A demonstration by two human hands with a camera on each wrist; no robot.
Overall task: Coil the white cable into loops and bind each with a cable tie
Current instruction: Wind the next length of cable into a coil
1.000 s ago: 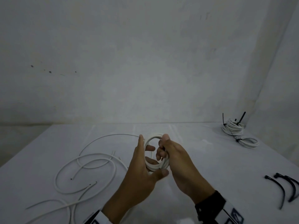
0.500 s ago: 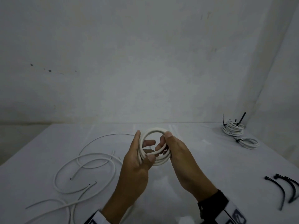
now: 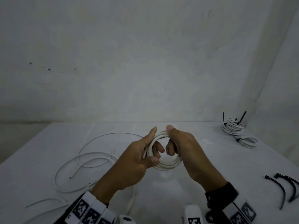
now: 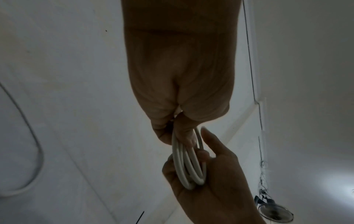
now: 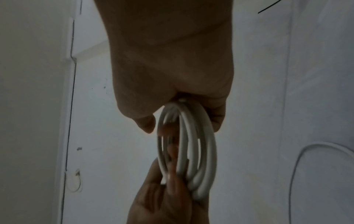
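Gripping opposite sides of one small coil [image 3: 163, 164] of white cable, both hands hold it in the air above the white table [image 3: 202, 159], roughly over the table's middle. The left hand [image 3: 134, 160] takes the coil's left side, thumb pinching the loops from the near side and fingers [image 3: 157, 147] passing through the ring. The right hand [image 3: 184, 147] curls its fingers round the coil's right side, with the thumb lying over the top. In the left wrist view the coil [image 4: 188, 165] shows as several loops stacked edge-on, and the right wrist view shows the same stack [image 5: 189, 153] running between the two hands.

Left of the coil, loose white cable [image 3: 76, 167] sprawls across the table in wide curves. Far to the right of the coil, close to the table's back corner, lie bundles [image 3: 234, 128] of white cable already bound with black ties. Nearer, to the coil's lower right, spare black cable ties [image 3: 284, 185] rest by the table's right edge. Bare tabletop lies behind and in front of the coil.

Both forearms rise from the near edge and converge on the coil, wrists wearing marker-printed bands [image 3: 90, 210].
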